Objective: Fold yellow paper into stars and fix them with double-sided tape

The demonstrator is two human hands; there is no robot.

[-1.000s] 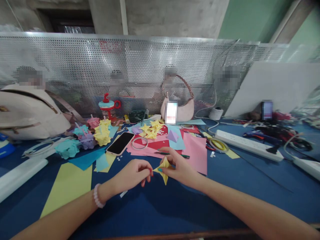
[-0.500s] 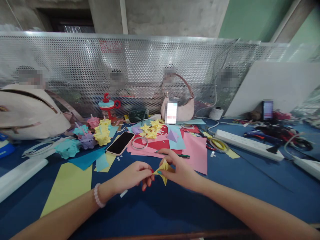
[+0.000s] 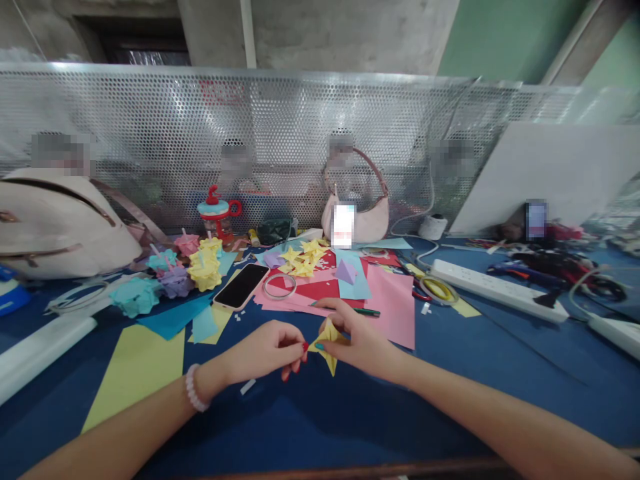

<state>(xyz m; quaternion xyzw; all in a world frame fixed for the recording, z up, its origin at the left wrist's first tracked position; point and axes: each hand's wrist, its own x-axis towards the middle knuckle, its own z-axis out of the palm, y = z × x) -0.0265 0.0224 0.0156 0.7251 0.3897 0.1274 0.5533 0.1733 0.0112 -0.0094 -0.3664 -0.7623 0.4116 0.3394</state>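
Observation:
My right hand (image 3: 363,341) grips a yellow origami piece (image 3: 329,360) with pointed arms, thumb in front and fingers behind. My left hand (image 3: 275,350), a beaded bracelet at its wrist, pinches the left tip of that piece between thumb and forefinger. Both hands are above the blue tabletop, close together. Beyond them, several yellow folded pieces (image 3: 306,259) lie heaped on coloured paper, with a purple folded piece (image 3: 346,272) to their right. A green pen (image 3: 369,312) lies just behind my right hand.
A phone (image 3: 243,287) and a yellow paper sheet (image 3: 137,373) lie on the left, near paper clusters (image 3: 135,297). Pink paper (image 3: 393,303), a tape ring (image 3: 280,286) and a power strip (image 3: 497,290) are farther along. A handbag (image 3: 373,220) stands against the perforated metal screen (image 3: 290,133).
The yellow origami piece has tilted slightly and its lower point hangs a little lower. My left hand has shifted slightly; both hands stay in nearly the same place.

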